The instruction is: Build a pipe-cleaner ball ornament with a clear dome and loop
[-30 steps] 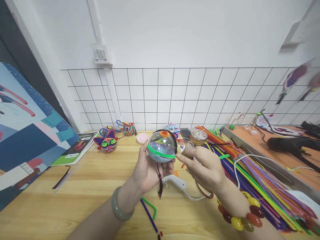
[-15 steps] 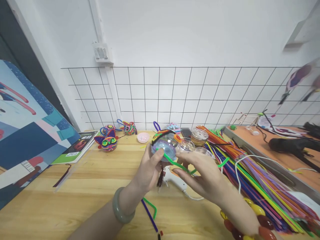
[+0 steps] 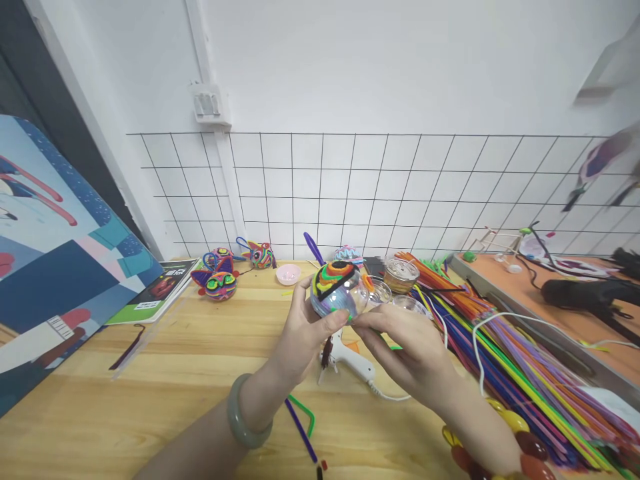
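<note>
My left hand [image 3: 313, 327] is wrapped round a clear plastic ball [image 3: 343, 290] partly covered with coloured pipe cleaner strips, with a purple loop at its top. A dark tassel [image 3: 327, 352] hangs below it. Against the ball's lower right side, my right hand [image 3: 400, 340] pinches a green pipe cleaner [image 3: 397, 348], mostly hidden behind the fingers. Under the hands a white glue gun [image 3: 353, 360] lies on the table. Nearer to me are a bent green pipe cleaner [image 3: 306, 413] and a purple one [image 3: 301, 430].
Several finished pipe cleaner ornaments [image 3: 220, 285] sit at the back left, near a pink dish [image 3: 289, 274] and a book [image 3: 157, 290]. Bundles of pipe cleaners [image 3: 520, 360] fill the right side, crossed by a white cable. A tape roll [image 3: 401, 272] stands behind.
The ball has been turned, so its coloured strips now face me more. The green pipe cleaner that stretched across its front is now mostly hidden by my right fingers, which sit closer to the ball.
</note>
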`<state>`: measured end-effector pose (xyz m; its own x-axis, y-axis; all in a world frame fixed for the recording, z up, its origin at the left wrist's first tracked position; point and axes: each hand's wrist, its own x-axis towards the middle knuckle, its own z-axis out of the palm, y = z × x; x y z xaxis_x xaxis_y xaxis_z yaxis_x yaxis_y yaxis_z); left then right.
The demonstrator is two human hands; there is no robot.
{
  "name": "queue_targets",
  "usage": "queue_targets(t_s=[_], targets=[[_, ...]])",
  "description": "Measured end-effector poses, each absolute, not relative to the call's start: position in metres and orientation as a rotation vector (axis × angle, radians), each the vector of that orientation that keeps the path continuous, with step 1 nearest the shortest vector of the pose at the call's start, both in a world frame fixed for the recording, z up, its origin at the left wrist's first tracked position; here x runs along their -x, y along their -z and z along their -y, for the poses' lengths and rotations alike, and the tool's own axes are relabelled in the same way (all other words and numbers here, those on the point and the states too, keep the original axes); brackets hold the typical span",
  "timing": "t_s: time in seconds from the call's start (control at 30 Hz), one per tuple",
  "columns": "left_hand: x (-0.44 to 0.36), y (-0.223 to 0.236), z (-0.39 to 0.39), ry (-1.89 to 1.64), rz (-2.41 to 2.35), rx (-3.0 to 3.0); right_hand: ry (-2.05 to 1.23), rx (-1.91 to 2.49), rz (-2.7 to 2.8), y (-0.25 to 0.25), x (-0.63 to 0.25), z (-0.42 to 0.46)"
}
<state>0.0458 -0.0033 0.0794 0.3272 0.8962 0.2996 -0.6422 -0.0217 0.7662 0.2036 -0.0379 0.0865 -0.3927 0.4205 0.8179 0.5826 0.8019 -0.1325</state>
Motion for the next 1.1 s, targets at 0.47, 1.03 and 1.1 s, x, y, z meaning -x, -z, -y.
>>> queue_targets(t_s=[0.47,1.03,1.1], targets=[[-0.045,-0.08,0.003,-1.206,-0.277,-0.982,0.239,0.815,1.96,-0.087,-0.202,0.04],[-0.041,-0.073,-0.002,-1.022,-0.347,-1.057,-0.019,1.05,2.057,-0.099,-0.22,0.043],[-0.041,-0.071,-0.003,-1.023,-0.345,-1.074,-0.026,1.077,2.093,-0.1,-0.219,0.043]])
